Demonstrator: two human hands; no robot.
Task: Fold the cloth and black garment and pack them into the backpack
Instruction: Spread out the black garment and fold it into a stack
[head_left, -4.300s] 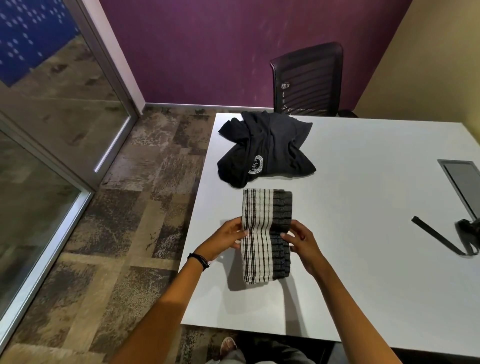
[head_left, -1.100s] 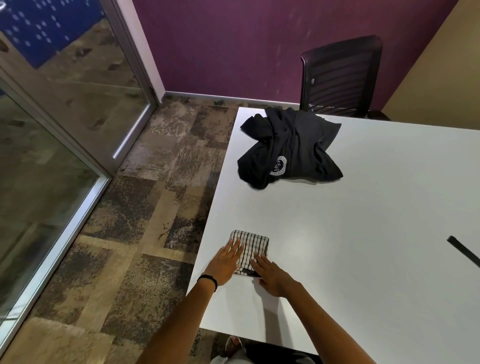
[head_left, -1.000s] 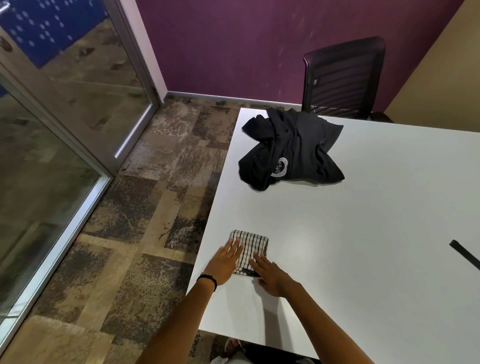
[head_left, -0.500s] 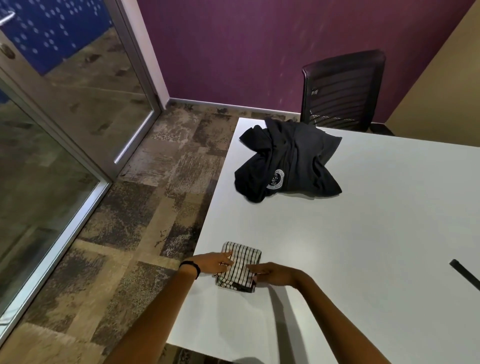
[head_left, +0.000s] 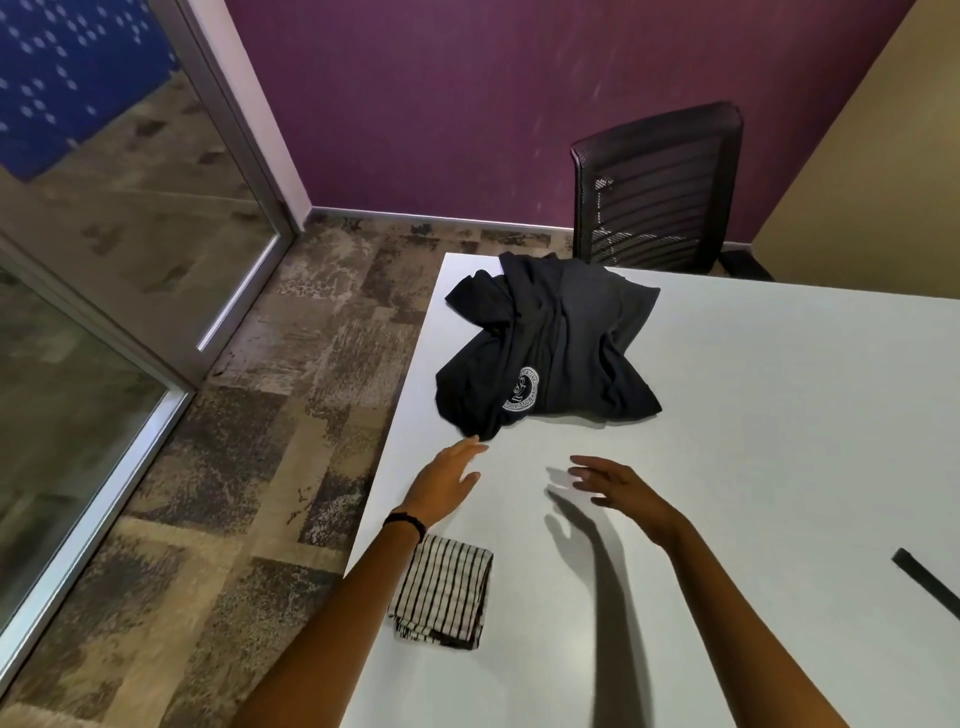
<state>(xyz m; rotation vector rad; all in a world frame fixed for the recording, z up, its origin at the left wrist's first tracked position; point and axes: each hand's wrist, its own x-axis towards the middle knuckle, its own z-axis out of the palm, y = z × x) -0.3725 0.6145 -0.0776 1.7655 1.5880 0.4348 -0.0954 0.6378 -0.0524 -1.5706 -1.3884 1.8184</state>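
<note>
Cloth (head_left: 441, 597) folded small, parked at 6 o'clock near the table (head_left: 779, 415) edge, likely to free space. Left hand (head_left: 447, 483) and right hand (head_left: 618, 486) spread, empty, stretched toward the crumpled black garment (head_left: 550, 353) at 12 o'clock, presumably next for folding. Backpack out of view.

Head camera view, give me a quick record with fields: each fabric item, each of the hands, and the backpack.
checked cloth: folded small, flat on the white table near its left edge, no hand on it
black garment: unfolded, crumpled heap at the table's far left corner
left hand: open, fingertips at the garment's near edge; contact unclear
right hand: open, over bare table, holding nothing
backpack: not in view
</note>
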